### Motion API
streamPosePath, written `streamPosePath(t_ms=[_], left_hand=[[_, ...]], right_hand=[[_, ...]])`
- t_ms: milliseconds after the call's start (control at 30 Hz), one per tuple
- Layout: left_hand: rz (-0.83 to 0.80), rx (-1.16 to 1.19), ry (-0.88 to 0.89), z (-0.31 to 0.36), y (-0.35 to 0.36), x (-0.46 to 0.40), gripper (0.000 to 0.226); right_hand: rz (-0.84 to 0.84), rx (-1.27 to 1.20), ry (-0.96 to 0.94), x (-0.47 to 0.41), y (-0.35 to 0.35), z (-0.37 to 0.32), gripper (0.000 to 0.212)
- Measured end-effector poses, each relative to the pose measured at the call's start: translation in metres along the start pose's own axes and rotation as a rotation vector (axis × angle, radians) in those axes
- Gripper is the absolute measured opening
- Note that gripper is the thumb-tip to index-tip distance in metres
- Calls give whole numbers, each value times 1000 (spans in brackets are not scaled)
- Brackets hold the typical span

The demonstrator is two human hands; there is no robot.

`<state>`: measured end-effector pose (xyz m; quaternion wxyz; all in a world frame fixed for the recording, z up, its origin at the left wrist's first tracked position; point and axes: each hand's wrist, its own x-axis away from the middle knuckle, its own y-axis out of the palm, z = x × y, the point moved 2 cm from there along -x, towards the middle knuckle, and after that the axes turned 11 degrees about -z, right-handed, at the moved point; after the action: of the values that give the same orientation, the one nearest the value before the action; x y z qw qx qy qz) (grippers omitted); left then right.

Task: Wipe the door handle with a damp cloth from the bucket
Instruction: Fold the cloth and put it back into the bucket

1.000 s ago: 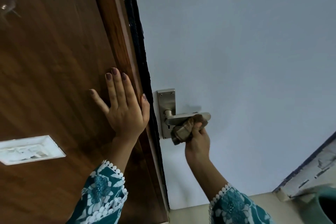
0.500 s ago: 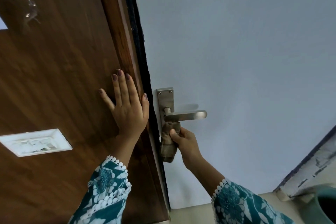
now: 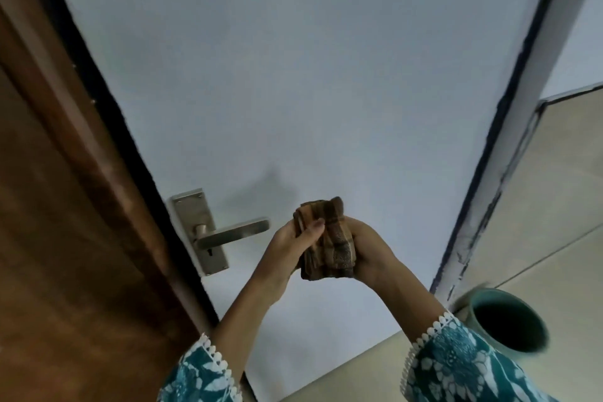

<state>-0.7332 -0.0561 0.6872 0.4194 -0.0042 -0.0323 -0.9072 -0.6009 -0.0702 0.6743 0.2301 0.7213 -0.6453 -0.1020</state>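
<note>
While both the left hand (image 3: 288,246) and right hand (image 3: 367,251) closed on the folded cloth (image 3: 328,240), the door handle (image 3: 233,232) lay just leftward, its lever pointing toward them, nearer the left hand.

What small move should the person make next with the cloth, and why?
Probably lower the cloth into the bucket at lower right. Both hands, left and right, hold it bunched, clear of the handle, so wiping appears finished.
</note>
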Motion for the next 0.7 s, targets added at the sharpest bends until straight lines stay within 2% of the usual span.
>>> streamPosePath(t_ms=[67,133,267,333,400,467,700], left_hand=[[29,-45,-33,4,18,-13,20],[103,-67,-58,1,38,-28,13],[204,-45,-82,-4,98,-64,12],[163,-33,-77,-7,139,-81,13],[81,9,-71,-11,183,-100,15],[1,71,-74,-17,228,-118,16],[-215,57,-195,-70,353,-174,17]], right_hand=[[89,104,-16,8,-22,-12,22],[183,214,-49,23,-48,-27,21],[270,262,-80,66,-116,-54,47],[251,349,-68,92,-152,-66,41],[241,416,-66,117,-188,-74,26],[307,393,-80,141,-232,-80,15],[575,310,-36,230,-369,-94,17]])
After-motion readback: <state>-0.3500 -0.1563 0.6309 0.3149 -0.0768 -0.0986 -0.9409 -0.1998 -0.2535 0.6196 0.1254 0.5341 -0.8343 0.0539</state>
